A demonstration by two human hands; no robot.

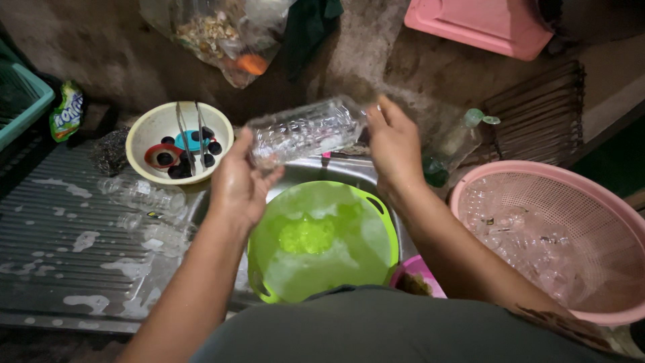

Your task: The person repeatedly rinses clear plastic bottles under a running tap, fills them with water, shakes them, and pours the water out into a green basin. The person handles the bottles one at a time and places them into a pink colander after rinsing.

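The mouth end of the clear plastic bottle (306, 130) is hidden behind the left hand (238, 181). The pink colander (608, 202) is cut off by the right edge, the pink tray (484, 23) by the top. The clear items heaped in the colander are blurred together. The small pink bowl (416, 272) is partly covered by clothing.

A ribbed metal drainboard (60, 249), wet and flecked with foam, is seen at the left. Two clear bottles (144, 195) are laid on it near the sink (336, 168), and a cream bowl (151, 128) is set at its far edge. A dark scourer (111, 151) and a green packet (66, 111) are placed beside the bowl. A green basin (322, 242) of soapy water is held in the sink.
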